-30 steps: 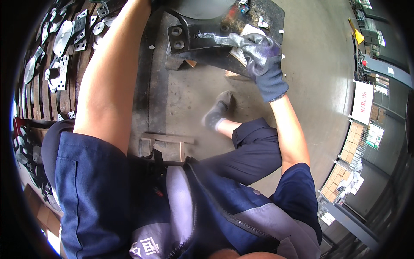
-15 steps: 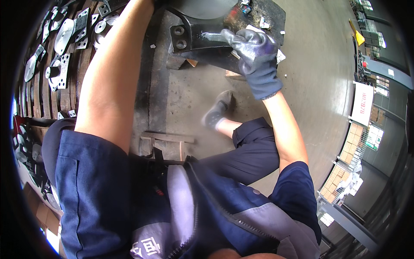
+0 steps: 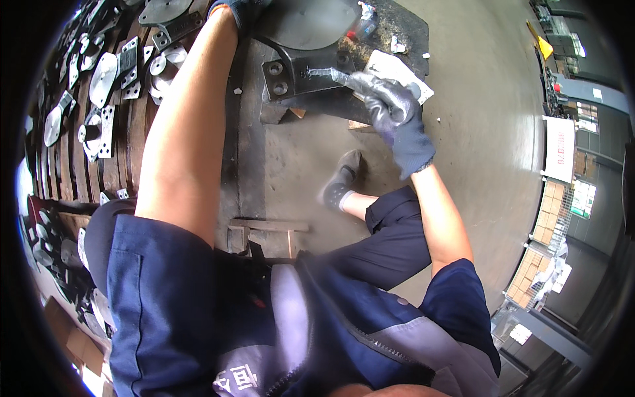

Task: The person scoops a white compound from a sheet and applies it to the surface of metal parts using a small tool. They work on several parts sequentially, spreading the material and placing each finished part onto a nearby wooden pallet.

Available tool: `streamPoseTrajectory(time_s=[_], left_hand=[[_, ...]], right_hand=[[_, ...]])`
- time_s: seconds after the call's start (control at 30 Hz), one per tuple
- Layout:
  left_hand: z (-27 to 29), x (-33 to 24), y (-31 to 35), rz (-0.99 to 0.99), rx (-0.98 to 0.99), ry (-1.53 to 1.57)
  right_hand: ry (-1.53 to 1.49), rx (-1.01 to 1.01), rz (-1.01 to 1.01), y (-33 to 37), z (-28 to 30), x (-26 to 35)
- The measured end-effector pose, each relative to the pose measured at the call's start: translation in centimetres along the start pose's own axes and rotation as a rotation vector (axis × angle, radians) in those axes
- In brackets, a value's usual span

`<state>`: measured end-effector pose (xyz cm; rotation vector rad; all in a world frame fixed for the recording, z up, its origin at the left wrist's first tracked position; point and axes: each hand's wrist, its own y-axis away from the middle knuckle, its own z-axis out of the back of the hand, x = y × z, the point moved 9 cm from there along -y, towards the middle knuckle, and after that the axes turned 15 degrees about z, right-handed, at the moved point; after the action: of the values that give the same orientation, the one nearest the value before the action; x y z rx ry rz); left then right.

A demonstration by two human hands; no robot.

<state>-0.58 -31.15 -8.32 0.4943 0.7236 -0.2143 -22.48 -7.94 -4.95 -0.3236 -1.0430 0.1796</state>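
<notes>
Bracket (image 3: 307, 85) on stained bench (image 3: 411, 49), grey floor (image 3: 479, 126)

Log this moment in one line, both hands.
right hand: gloved, at pale streak on black bracket | left hand: gloved, near round plate, grip unclear | white sheet: partly behind right hand

Glossy coating and knitted cloth cover the right hand (image 3: 391, 109); the bracket (image 3: 301, 84) looks smooth metal, the disc (image 3: 307, 25) matt metal.
</notes>
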Motion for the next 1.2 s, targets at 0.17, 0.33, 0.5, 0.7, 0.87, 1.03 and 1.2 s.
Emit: streamPoseTrajectory(time_s=[0.17, 0.33, 0.5, 0.7, 0.87, 1.03, 1.2], left_hand=[[-0.3, 1.1, -1.0, 0.126, -0.01, 0.27], [-0.5, 1.8, -0.4, 0.174, -0.007, 0.474], [-0.9, 2.4, -0.6, 0.215, 0.014, 0.605], [-1.0, 2.2, -0.3, 0.209, 0.023, 0.589], [-1.3, 2.7, -1.0, 0.216, 0.048, 0.589], [-0.8, 2.9, -1.0, 0.222, 0.012, 0.484], [-0.5, 2.5, -0.8, 0.182, -0.019, 0.416]], right_hand=[[-0.329, 0.01, -0.263, 3.3, -2.4, -1.0], [-0.706, -0.241, -0.515, 5.9, -4.7, -3.2], [-0.707, -0.356, -0.551, 6.2, -4.6, -3.3], [-0.45, -0.331, -0.519, 5.6, -4.7, -2.5], [-0.141, -0.341, -0.174, 4.5, -4.1, -1.0], [-0.111, -0.389, -0.094, 4.6, -4.4, -0.8], [-0.168, -0.369, -0.177, 4.9, -5.2, -1.3]])
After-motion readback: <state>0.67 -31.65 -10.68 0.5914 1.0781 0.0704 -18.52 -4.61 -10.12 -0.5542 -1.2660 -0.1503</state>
